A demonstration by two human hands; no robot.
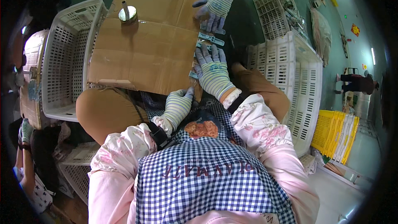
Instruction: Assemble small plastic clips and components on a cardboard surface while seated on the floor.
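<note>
My right hand (pixel 214 72), in a striped glove with grey fingertips, lies palm down at the right edge of the cardboard-covered table (pixel 137 58), fingers stretched out. Its fingertips touch or nearly touch pale blue-green plastic clip-like pieces (pixel 210 38) lined up along that edge. Another such piece (pixel 193 75) sits beside its thumb. At the table's near right corner is my left hand (pixel 178 107), gloved alike, with its fingers drawn together; what they hold, if anything, is hidden. Across from me, a co-worker's gloved hand (pixel 215 10) reaches onto the same row of pieces.
A round tin with an upright metal rod (pixel 127 13) stands on the cardboard. White plastic crates flank the table, one at left (pixel 46 70) and one at right (pixel 290 79). A crate of small parts (pixel 275 12) stands farther back right. Yellow crates (pixel 335 135) are at far right.
</note>
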